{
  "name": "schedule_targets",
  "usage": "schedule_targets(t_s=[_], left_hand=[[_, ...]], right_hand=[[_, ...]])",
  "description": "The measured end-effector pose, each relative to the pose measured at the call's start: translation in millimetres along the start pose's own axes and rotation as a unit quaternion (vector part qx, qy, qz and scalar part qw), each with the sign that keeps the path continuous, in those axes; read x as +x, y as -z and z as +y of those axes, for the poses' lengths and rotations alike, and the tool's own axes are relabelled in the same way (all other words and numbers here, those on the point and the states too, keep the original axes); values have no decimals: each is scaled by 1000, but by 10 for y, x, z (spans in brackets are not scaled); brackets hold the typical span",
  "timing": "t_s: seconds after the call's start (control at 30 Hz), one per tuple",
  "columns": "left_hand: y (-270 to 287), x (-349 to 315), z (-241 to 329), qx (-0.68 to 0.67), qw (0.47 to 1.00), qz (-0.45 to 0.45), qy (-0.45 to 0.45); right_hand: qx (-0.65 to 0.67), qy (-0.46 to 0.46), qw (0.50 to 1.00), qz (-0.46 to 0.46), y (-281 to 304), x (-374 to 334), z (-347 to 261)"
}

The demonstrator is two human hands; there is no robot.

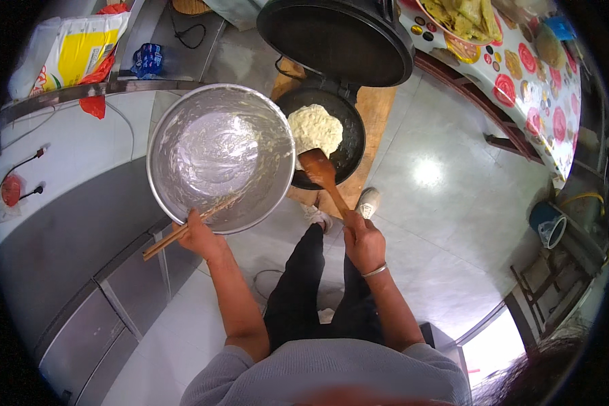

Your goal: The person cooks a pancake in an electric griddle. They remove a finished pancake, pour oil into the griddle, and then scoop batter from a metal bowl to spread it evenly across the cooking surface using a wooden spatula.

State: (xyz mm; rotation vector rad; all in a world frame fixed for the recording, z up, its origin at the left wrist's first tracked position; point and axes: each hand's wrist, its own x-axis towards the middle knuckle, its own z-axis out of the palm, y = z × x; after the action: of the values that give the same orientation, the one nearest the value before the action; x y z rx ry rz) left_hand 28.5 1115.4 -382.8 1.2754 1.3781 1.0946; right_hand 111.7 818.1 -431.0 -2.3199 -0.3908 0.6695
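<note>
My left hand [200,237] is closed on the near rim of a large metal mixing bowl [216,145], with a pair of chopsticks [164,243] pinched in the same grip. Thin smears of batter coat the inside of the bowl. My right hand [364,242] grips the handle of a wooden spatula [321,170]. Its blade touches the near edge of a pale, lumpy round of batter [316,128]. That batter lies in the black lower plate of an open electric griddle [350,152]. The bowl hides part of the griddle's left side.
The griddle's raised lid [335,40] stands behind it, and a wooden board [377,111] lies underneath. At the right is a table with a patterned cloth [501,81], bearing a dish of folded flatbreads [463,17]. A grey cabinet [81,203] runs along the left.
</note>
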Motion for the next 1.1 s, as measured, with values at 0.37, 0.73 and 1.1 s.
schedule_targets(t_s=[0.37, 0.73, 1.1], left_hand=[[947, 490, -263, -62, 967, 28, 246], [1524, 426, -312, -25, 906, 57, 420], [1990, 523, -783, -54, 904, 95, 414]], right_hand=[[72, 66, 995, 6, -90, 251, 141], [72, -31, 986, -151, -30, 936, 25], [-163, 3, 982, -95, 520, 871, -126]])
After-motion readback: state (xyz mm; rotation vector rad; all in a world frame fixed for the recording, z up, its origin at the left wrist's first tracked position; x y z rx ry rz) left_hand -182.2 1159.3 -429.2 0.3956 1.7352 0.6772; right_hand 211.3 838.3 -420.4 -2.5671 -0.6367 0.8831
